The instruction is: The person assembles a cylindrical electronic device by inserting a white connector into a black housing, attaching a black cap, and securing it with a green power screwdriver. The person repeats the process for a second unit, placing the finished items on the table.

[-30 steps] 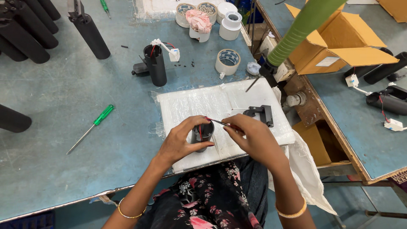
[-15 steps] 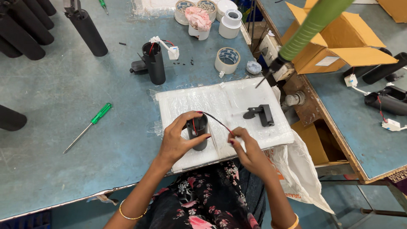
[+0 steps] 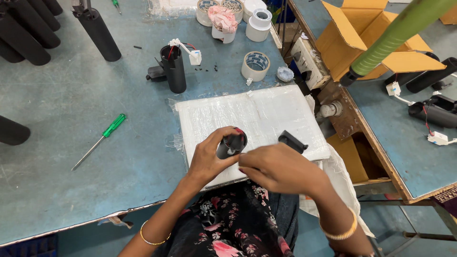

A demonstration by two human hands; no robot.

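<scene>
Honestly, left hand (image 3: 209, 157) grips a small black tube (image 3: 231, 145) mid-frame, right hand (image 3: 281, 169) pinching at its end; a slip could drop it off the white pad (image 3: 257, 112).

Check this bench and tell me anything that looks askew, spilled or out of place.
Small black bits lie scattered on the table beside the upright black tube, whose wires and white plug hang loose from its top. The green screwdriver lies alone, slanted, well left of the white pad. Nothing looks broken.
</scene>
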